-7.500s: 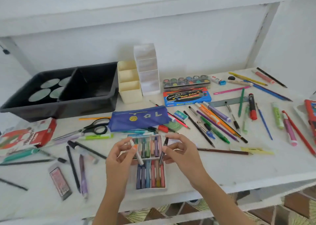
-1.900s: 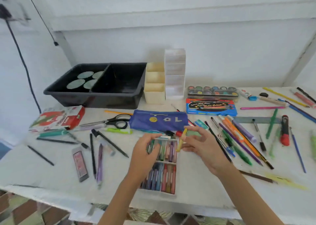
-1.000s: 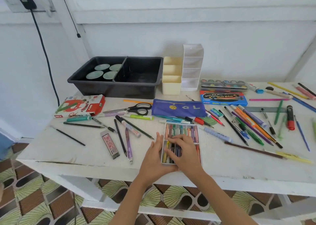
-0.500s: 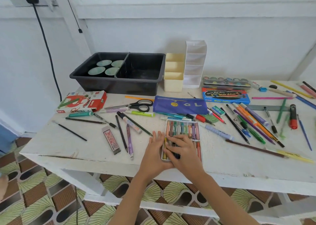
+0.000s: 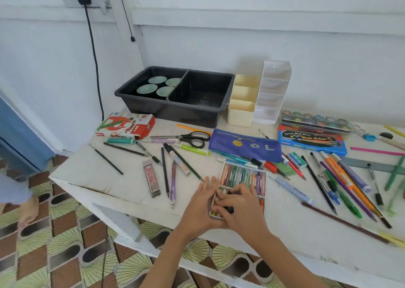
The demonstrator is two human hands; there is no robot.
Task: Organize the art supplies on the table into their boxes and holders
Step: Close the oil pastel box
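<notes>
At table (image 5: 109, 178) front, nothing pinched anymore: left hand (image 5: 202, 204), right hand (image 5: 241, 208) laid flat, fingers spread, on pastel tray (image 5: 242, 174); tray reckoned filled.

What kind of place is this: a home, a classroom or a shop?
Probably a home hobby corner, not certain: a worn white-painted table against a plain wall, patterned floor tiles, and scattered art supplies such as the oil pastel tray and the watercolour box.

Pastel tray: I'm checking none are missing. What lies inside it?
In the tray, the far row holds orange, green and purple pastels. The left hand and right hand hide most of the near row.
</notes>
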